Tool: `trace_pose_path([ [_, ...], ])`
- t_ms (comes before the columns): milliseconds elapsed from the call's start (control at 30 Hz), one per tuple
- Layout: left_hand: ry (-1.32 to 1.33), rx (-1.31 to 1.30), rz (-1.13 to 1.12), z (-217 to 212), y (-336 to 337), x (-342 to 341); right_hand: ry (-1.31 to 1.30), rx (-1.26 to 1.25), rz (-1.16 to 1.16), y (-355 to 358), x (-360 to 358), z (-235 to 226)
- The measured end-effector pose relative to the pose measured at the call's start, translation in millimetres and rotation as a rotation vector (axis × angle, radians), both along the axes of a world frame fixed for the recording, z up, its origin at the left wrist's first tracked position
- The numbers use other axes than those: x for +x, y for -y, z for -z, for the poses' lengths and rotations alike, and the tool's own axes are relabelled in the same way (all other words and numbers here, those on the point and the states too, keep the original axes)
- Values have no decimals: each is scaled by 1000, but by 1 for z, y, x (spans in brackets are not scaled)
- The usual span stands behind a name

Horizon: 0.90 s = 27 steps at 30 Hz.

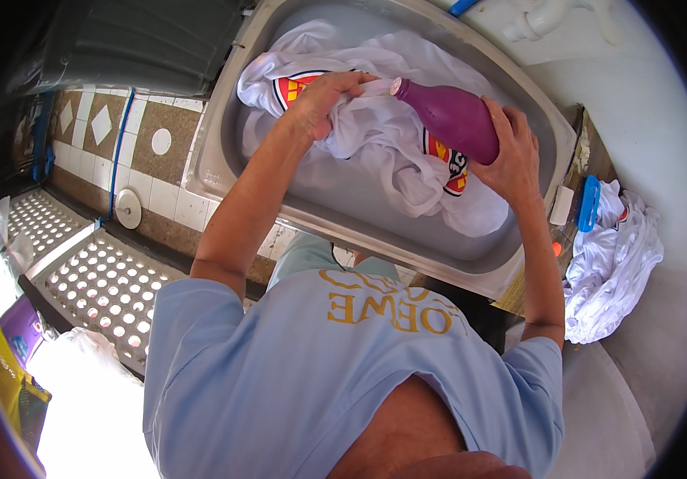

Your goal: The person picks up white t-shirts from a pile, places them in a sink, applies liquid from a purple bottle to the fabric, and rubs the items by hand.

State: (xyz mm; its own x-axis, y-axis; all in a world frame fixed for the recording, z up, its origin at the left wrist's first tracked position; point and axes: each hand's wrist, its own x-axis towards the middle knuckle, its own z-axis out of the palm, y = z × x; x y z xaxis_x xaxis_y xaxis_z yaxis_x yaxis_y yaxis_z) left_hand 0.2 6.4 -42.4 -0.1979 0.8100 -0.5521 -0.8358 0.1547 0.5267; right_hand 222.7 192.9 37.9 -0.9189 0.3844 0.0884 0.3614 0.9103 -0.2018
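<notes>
1. The white shirt [375, 136] with a red and yellow print already lies bunched in the metal sink [223, 152], so this part is done.
2. My left hand [319, 104] presses on the cloth at its far left part, and its fingers are clamped on a fold of it.
3. My right hand [511, 156] holds the purple bottle [451, 120] tilted over the shirt, fingers wrapped tight around the body. Its pale cap points to my left hand.
4. I cannot tell if liquid comes out, and I see no foam, so I judge the washing has only begun.
5. More white cloth [611, 255] waits on the desk [663, 128] at the right, beside a blue thing [589, 201].
</notes>
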Motion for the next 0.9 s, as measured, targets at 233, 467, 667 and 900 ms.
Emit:
trace_pose_path([
  [233, -278, 38, 105, -17, 13, -11, -277, -322, 128, 1, 10, 1],
  [467, -707, 79, 149, -14, 18, -22, -676, -695, 490, -37, 78, -19],
  [667, -682, -44, 83, -10, 18, -20, -1170, -515, 534, -124, 116, -59],
  [900, -810, -53, 114, -2, 19, -22, -1400, -242, 583, -271, 167, -5],
])
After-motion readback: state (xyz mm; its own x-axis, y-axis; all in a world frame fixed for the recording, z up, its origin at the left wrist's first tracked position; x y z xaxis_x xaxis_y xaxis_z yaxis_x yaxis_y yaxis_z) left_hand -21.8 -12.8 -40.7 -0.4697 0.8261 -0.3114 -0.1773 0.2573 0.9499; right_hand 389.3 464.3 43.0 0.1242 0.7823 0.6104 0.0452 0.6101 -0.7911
